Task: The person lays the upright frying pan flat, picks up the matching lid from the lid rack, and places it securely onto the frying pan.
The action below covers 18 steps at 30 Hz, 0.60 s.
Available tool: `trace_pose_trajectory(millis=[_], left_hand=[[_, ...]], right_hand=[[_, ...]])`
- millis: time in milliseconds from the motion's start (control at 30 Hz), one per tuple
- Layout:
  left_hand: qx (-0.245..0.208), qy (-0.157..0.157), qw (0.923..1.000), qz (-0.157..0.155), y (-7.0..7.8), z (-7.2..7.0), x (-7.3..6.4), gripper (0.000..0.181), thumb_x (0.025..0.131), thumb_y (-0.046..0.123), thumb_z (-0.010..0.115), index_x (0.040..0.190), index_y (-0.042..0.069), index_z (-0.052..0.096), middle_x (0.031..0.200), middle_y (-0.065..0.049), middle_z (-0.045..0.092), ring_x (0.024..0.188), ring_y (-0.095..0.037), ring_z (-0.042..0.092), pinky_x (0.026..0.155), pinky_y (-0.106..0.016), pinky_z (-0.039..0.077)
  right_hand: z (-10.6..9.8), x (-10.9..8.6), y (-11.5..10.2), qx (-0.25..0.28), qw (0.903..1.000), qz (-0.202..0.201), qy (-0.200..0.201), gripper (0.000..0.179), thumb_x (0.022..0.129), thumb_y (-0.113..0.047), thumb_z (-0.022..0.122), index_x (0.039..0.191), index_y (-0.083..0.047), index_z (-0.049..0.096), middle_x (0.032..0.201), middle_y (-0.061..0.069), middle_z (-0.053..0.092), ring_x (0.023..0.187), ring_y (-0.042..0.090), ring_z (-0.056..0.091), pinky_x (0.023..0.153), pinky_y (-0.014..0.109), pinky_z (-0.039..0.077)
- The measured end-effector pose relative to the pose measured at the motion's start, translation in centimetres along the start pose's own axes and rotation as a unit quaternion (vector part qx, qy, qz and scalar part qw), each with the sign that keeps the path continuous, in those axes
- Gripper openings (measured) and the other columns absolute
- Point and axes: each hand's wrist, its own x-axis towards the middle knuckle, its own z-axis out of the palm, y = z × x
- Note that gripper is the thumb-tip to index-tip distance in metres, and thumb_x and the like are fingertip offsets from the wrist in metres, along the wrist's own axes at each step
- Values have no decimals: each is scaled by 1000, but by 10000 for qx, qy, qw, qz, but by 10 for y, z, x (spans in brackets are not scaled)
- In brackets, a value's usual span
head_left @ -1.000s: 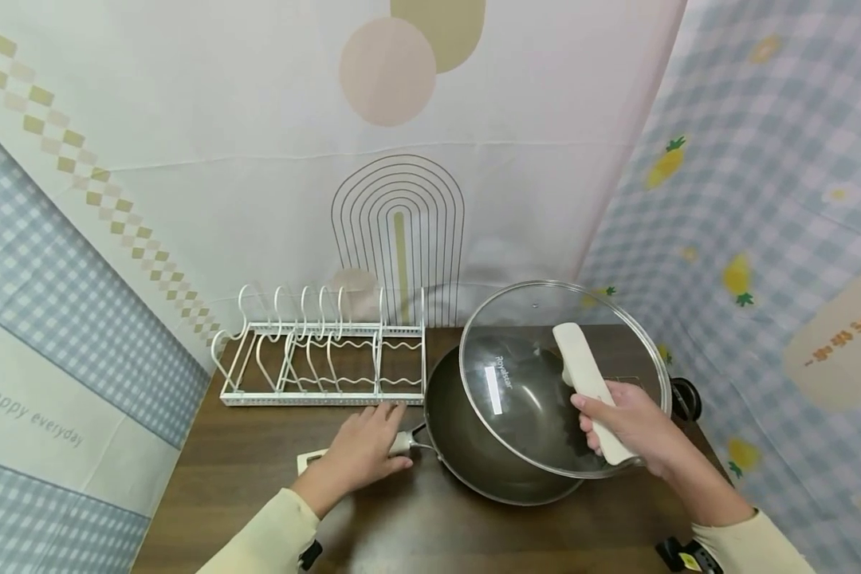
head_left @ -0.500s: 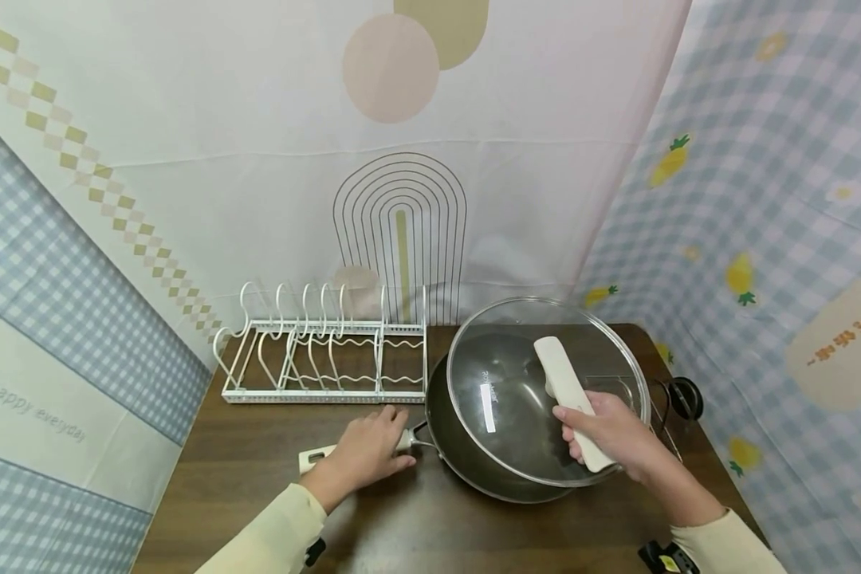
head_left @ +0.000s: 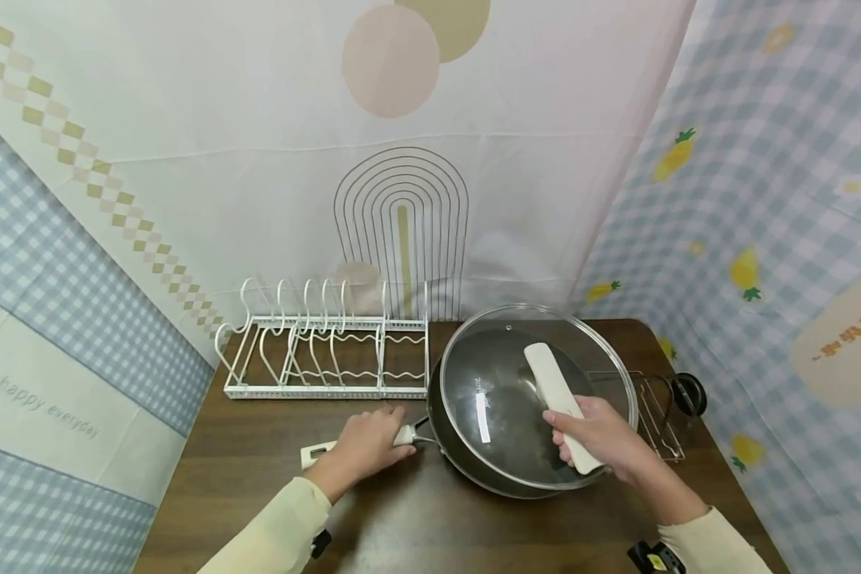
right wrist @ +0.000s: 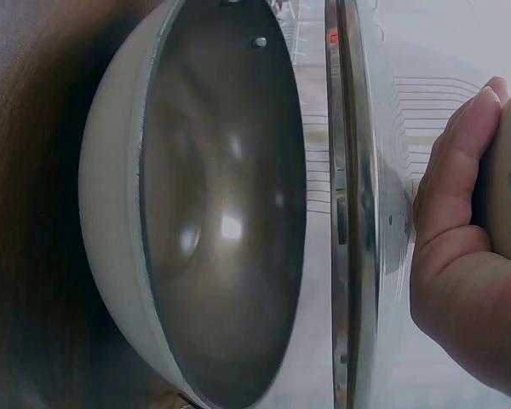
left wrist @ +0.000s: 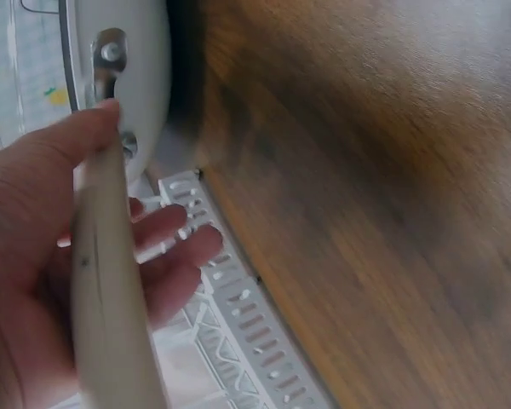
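A wok (head_left: 448, 434), dark inside and pale outside, stands on the wooden table. Its cream handle (head_left: 404, 435) points left. My left hand (head_left: 364, 446) lies over that handle; the left wrist view shows the handle (left wrist: 111, 281) between thumb and loosely curled fingers. My right hand (head_left: 599, 430) grips the long cream handle (head_left: 548, 375) of a round glass lid with a metal rim (head_left: 505, 434). From the right wrist, the lid (right wrist: 358, 256) appears edge-on above the wok (right wrist: 226, 256), with a gap between their rims. In the head view the lid overlaps most of the wok.
A white dish rack (head_left: 316, 392) with upright loops stands left of the wok, against the patterned cloth backdrop (head_left: 273, 223). Right of the wok lie a thin wire rack (head_left: 663, 426) and a black round object (head_left: 689, 395). Bare tabletop (head_left: 416, 534) shows in front.
My right hand has carried the lid left and down, so it covers more of the wok and uncovers the wire rack. My left hand stays at the wok handle.
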Motion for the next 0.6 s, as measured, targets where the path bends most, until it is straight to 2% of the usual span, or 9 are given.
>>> trace_pose_trajectory(millis=[133,300,600], left_hand=[[293,-113,9995,-39,6,2,0,40,88,45,79,95,9,63,76,-9,68,67,-31,69,53,-47,55],[481,-242,9984,-151,11,4,-1,37,92,44,74,94,9,62,74,-9,67,66,-31,68,53,-46,55],[590,40,9982,16,5,11,-2,44,95,51,69,95,9,60,76,-9,69,65,-31,69,51,-44,54]], right_hand=[[3,4,5,-25,10000,29,-57,37,104,-24,63,115,8,49,73,3,64,56,12,64,51,30,59],[5,8,11,-34,10000,51,-68,39,103,-24,64,116,9,49,73,3,64,56,12,64,52,31,59],[8,14,21,38,9999,102,-89,38,103,-23,64,115,9,50,73,3,64,57,11,64,52,30,59]])
